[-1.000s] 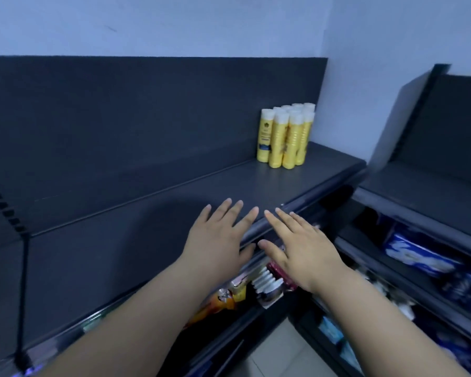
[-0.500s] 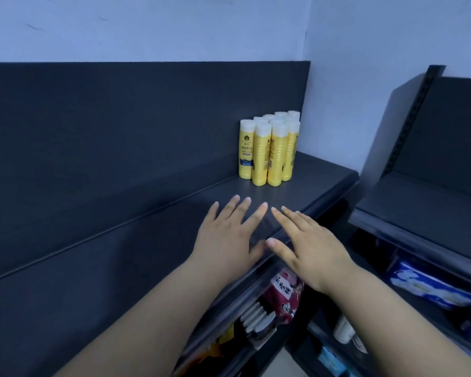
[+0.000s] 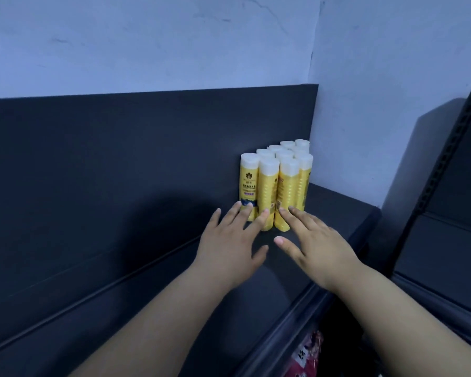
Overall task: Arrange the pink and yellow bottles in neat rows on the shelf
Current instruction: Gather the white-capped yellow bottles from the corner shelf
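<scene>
Several yellow bottles (image 3: pixel 276 183) with white caps stand upright in tight rows at the right end of the dark shelf (image 3: pixel 120 281), against its back panel. My left hand (image 3: pixel 233 244) is flat and open, its fingertips at the base of the front left bottles. My right hand (image 3: pixel 314 247) is open beside it, fingertips at the base of the front right bottles. Neither hand holds anything. No pink bottle is in view.
A pale wall (image 3: pixel 378 77) closes the corner to the right of the bottles. A second dark shelf unit (image 3: pixel 446 213) stands at the right. Red and pink packages (image 3: pixel 307 357) show on a lower shelf below the front lip.
Both hands have reached forward along the shelf from its front edge to the base of the yellow bottles. The view has moved closer to the corner.
</scene>
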Tool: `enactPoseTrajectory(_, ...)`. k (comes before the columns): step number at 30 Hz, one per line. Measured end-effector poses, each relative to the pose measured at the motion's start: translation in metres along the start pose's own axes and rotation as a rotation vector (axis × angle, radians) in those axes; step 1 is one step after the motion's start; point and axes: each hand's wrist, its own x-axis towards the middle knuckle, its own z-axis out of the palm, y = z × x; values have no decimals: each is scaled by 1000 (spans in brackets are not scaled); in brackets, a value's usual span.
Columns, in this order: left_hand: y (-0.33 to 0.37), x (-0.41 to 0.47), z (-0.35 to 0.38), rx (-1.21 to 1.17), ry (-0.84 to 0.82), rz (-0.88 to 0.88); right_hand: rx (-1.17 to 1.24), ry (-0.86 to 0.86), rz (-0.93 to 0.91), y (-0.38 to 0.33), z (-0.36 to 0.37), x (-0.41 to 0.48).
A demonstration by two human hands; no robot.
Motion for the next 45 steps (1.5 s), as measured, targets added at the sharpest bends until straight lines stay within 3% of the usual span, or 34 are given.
enactPoseTrajectory(12,-10,113,38,23,-40,-72,-17,40,-35,90,-21,124)
enactPoseTrajectory(17,-2,176,46,0,24,-96,-7,84,-132,119,-29,185)
enactPoseTrajectory(22,0,224,60,-25,-60,-126,-131,73,-291,132,-26,219)
enactPoseTrajectory(29,6,237,67,-191,-3,-181,-100,94,-379,138,-25,234)
enactPoseTrajectory(37,2,240,42,80,-326,-297,-94,67,-417,136,-31,234)
enactPoseTrajectory(45,12,236,41,120,-181,-402,-225,6,-349,130,-35,239)
